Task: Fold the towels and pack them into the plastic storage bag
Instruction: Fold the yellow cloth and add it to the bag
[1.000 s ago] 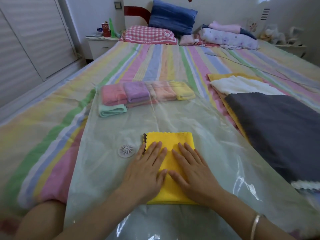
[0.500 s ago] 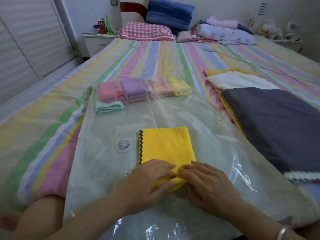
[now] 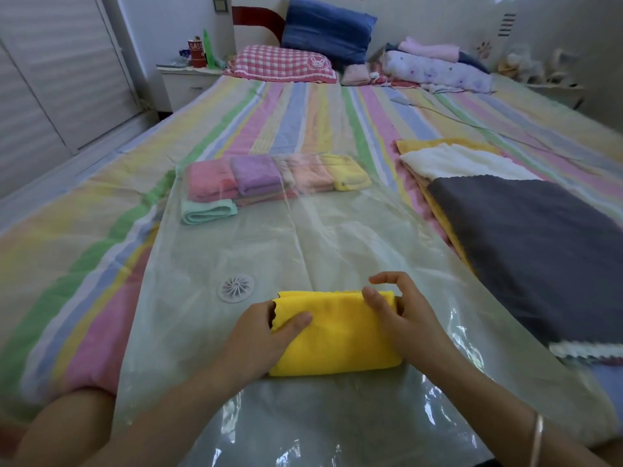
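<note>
A yellow towel (image 3: 340,335), folded into a short thick rectangle, lies on top of the clear plastic storage bag (image 3: 303,251) spread on the bed. My left hand (image 3: 266,335) grips its left end, thumb on top. My right hand (image 3: 401,315) pinches its right end, with the index finger lifted. Inside the far end of the bag sit several folded towels: pink (image 3: 209,178), purple (image 3: 256,171), peach (image 3: 308,170), pale yellow (image 3: 350,171) and mint (image 3: 207,212). A round white valve (image 3: 236,287) sits on the bag just left of the yellow towel.
To the right lie unfolded towels: a dark grey one (image 3: 526,251) over a white one (image 3: 465,163) and a yellow one. A thin cable (image 3: 438,111) crosses the striped bedsheet. Pillows and folded bedding sit at the headboard. A white nightstand (image 3: 185,79) stands at the far left.
The flat yellow towel has been folded over from its near end to its far end, making it half as long. Both hands moved from pressing on it to gripping its ends.
</note>
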The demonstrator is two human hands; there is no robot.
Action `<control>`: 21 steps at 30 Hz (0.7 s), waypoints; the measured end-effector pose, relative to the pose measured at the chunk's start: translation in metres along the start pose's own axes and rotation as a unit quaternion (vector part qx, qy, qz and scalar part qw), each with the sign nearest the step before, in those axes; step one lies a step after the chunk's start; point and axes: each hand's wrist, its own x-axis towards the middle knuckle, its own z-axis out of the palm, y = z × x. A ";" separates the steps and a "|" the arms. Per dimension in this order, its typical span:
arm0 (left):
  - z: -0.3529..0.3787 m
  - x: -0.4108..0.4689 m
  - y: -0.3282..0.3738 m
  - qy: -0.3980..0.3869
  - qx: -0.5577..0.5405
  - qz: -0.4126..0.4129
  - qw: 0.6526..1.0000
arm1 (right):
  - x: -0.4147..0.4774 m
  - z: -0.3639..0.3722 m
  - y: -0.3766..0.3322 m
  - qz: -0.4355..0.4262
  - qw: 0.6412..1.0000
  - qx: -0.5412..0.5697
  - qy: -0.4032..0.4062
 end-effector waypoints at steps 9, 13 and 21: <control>0.014 0.019 -0.008 0.069 0.062 -0.062 0.994 | 0.007 0.013 0.018 -0.015 0.996 -0.090 0.005; 0.013 0.014 0.000 0.175 0.183 0.026 0.967 | 0.009 0.023 0.017 -0.030 0.988 -0.149 0.034; 0.031 0.027 -0.021 -0.027 0.488 0.245 0.837 | 0.007 0.023 0.008 -0.019 0.977 -0.202 0.059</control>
